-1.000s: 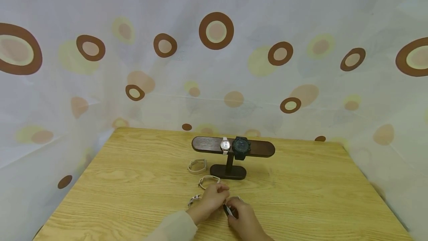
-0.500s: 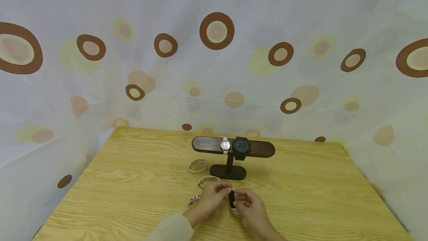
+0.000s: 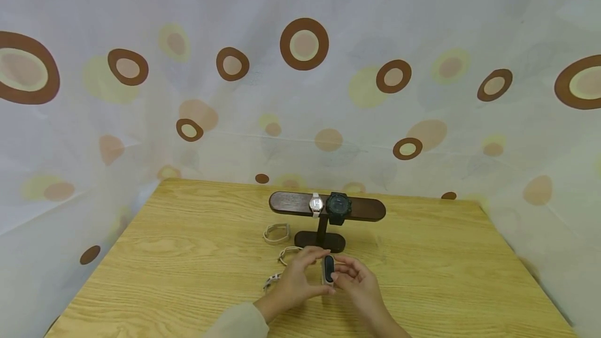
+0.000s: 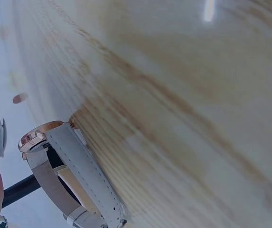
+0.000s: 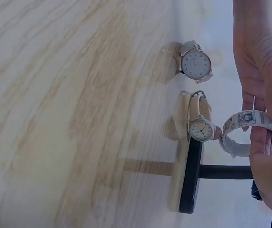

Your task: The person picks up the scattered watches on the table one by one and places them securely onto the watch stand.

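I hold the band watch [image 3: 328, 269] upright between my two hands — left hand [image 3: 297, 279] pinching its near edge, right hand [image 3: 355, 281] gripping the far side — just in front of the stand [image 3: 324, 212].

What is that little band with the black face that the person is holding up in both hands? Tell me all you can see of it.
The slim wristband with a black oblong face looks like a fitness tracker: a glossy dark capsule set in a pale, soft-looking strap. It is held upright above the wooden table, in front of the dark wooden watch stand. The left hand and the right hand both pinch it. The right wrist view shows the strap curved in a loop, with small printed patches on its inner side.
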Available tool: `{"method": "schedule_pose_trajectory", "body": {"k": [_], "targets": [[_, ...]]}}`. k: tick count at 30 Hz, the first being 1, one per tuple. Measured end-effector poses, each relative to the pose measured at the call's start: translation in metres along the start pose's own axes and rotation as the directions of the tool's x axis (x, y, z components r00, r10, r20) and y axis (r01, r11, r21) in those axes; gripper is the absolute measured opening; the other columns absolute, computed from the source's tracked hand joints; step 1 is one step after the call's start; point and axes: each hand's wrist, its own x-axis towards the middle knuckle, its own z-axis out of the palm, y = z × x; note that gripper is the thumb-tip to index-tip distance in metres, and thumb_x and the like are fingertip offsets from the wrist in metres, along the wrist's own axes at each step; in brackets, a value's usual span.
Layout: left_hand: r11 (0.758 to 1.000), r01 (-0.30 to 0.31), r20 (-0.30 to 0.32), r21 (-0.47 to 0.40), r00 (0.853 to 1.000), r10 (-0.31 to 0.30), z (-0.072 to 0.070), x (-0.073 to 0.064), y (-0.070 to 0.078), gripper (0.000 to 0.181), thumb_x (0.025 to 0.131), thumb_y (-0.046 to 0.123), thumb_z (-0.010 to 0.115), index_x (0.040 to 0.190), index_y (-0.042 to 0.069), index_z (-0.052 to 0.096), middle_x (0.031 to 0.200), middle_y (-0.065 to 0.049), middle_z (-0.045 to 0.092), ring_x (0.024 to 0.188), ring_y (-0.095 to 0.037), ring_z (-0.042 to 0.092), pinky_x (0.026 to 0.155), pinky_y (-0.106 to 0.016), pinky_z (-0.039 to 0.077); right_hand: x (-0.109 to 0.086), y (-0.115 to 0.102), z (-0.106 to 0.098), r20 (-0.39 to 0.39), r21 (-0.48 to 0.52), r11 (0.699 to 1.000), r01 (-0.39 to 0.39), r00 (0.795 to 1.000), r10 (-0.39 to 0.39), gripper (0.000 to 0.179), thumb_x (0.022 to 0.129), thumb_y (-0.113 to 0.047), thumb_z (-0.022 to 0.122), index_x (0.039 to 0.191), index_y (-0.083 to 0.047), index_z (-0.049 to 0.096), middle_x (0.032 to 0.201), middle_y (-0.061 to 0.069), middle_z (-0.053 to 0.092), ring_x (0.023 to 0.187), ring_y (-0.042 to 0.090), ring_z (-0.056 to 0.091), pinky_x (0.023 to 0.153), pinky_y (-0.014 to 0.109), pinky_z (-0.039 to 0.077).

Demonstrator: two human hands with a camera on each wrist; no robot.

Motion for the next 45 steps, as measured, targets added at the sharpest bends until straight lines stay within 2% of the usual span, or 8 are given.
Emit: {"method": "schedule_pose_trajectory", "body": {"k": [12, 19, 24, 31, 33, 36, 40, 45], "targets": [[0.999, -0.048, -0.053, 0.011, 0.997, 0.049, -0.001, 0.001, 0.002, 0.054, 0.073, 0.023, 0.080, 0.120, 0.008, 0.059, 0.120, -0.003, 0.056, 0.112, -0.021, 0.054, 0.096, -0.036, 0.048, -0.002, -0.006, -0.001, 0.042, 0.079, 0.997, 0.006, 0.999, -0.009, 0.043, 0.086, 0.003, 0.059, 0.127, 0.009, 0.045, 0.098, 0.002, 0.059, 0.084, 0.006, 0.060, 0.074, 0.019, 0.054], [0.998, -0.061, -0.046, -0.006, 0.997, 0.060, -0.004, 0.001, 0.006, 0.055, 0.073, 0.020, 0.080, 0.121, 0.006, 0.058, 0.121, -0.004, 0.056, 0.113, -0.021, 0.054, 0.097, -0.039, 0.048, -0.002, -0.008, -0.006, 0.037, -0.070, 0.982, 0.175, 0.984, -0.173, 0.037, 0.084, 0.000, 0.063, 0.120, 0.006, 0.053, 0.098, 0.001, 0.063, 0.084, 0.005, 0.059, 0.073, 0.018, 0.053], [0.998, -0.055, -0.048, -0.017, 0.997, 0.054, -0.008, 0.002, 0.008, 0.057, 0.072, 0.023, 0.080, 0.121, 0.006, 0.057, 0.121, -0.003, 0.057, 0.113, -0.021, 0.054, 0.097, -0.038, 0.048, 0.000, -0.007, -0.018, 0.122, -0.238, 0.892, 0.385, 0.923, -0.366, 0.042, 0.082, -0.002, 0.067, 0.121, 0.004, 0.054, 0.111, 0.011, 0.062, 0.096, 0.002, 0.055, 0.079, 0.020, 0.051], [0.995, -0.097, -0.048, -0.025, 0.994, 0.096, -0.011, 0.003, 0.009, 0.057, 0.071, 0.025, 0.080, 0.120, 0.008, 0.058, 0.119, -0.004, 0.059, 0.111, -0.020, 0.056, 0.097, -0.037, 0.048, 0.004, 0.001, -0.031, 0.339, -0.493, 0.657, 0.570, 0.821, -0.459, 0.068, 0.071, -0.018, 0.081, 0.132, -0.012, 0.050, 0.130, 0.011, 0.055, 0.117, 0.009, 0.050, 0.090, 0.039, 0.051], [0.994, -0.102, -0.039, -0.031, 0.994, 0.101, -0.011, 0.003, 0.010, 0.057, 0.070, 0.025, 0.081, 0.121, 0.010, 0.058, 0.120, -0.003, 0.059, 0.111, -0.019, 0.055, 0.096, -0.039, 0.048, 0.005, 0.003, -0.031, 0.360, -0.514, 0.620, 0.593, 0.805, -0.472, 0.070, 0.070, -0.018, 0.081, 0.132, -0.014, 0.049, 0.130, 0.009, 0.055, 0.119, 0.012, 0.049, 0.091, 0.041, 0.051], [0.994, -0.108, -0.029, -0.023, 0.994, 0.107, -0.009, 0.003, 0.012, 0.058, 0.070, 0.026, 0.081, 0.122, 0.012, 0.058, 0.120, -0.002, 0.059, 0.112, -0.018, 0.055, 0.095, -0.039, 0.049, 0.006, 0.004, -0.030, 0.359, -0.523, 0.600, 0.606, 0.795, -0.490, 0.069, 0.070, -0.017, 0.081, 0.131, -0.013, 0.049, 0.129, 0.007, 0.056, 0.120, 0.012, 0.050, 0.092, 0.039, 0.051], [0.995, -0.097, -0.015, -0.006, 0.995, 0.097, -0.008, 0.003, 0.013, 0.059, 0.070, 0.029, 0.081, 0.123, 0.014, 0.058, 0.121, -0.001, 0.059, 0.113, -0.018, 0.054, 0.097, -0.036, 0.048, 0.007, 0.003, -0.031, 0.357, -0.508, 0.620, 0.598, 0.801, -0.480, 0.065, 0.073, -0.021, 0.080, 0.130, -0.012, 0.050, 0.129, 0.006, 0.056, 0.119, 0.012, 0.051, 0.093, 0.037, 0.050], [0.995, -0.098, 0.000, -0.012, 0.995, 0.098, -0.008, 0.002, 0.013, 0.059, 0.070, 0.030, 0.080, 0.122, 0.014, 0.059, 0.121, 0.000, 0.058, 0.113, -0.017, 0.054, 0.097, -0.037, 0.048, 0.010, 0.006, -0.034, 0.382, -0.476, 0.609, 0.634, 0.773, -0.506, 0.063, 0.073, -0.021, 0.080, 0.127, -0.010, 0.051, 0.125, 0.007, 0.059, 0.115, 0.008, 0.052, 0.092, 0.034, 0.051]]}}
